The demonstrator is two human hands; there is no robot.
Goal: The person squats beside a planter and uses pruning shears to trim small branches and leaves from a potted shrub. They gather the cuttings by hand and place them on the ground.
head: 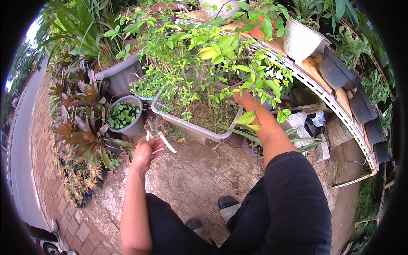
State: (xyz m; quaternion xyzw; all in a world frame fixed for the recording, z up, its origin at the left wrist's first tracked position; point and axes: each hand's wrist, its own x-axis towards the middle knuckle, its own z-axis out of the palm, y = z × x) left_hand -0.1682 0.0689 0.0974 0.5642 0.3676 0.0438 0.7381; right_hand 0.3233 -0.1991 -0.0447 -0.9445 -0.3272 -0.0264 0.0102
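Observation:
My left hand [147, 153] holds a pair of pruning shears [156, 132] with pale handles, its blades pointing up and the handles spread apart. Beyond it stands a rectangular translucent plastic planter [194, 129] with a leafy green shrub [188, 63] and dry grass in it. My right hand [239, 94] reaches in at the planter's right side, among the shrub's branches. Leaves cover its fingers, so whether it grips a stem cannot be seen. A leafy branch [253, 76] with small white flowers hangs over my right forearm.
Left stand a round pot of small round-leaved plants [127, 124], a large grey pot [119, 75] and reddish bromeliads [83, 127]. A perforated metal-edged shelf [306, 76] curves along the right, bearing white and black pots. Stone chunks [298, 124] lie beneath it. Part of another person [41, 232] shows lower left.

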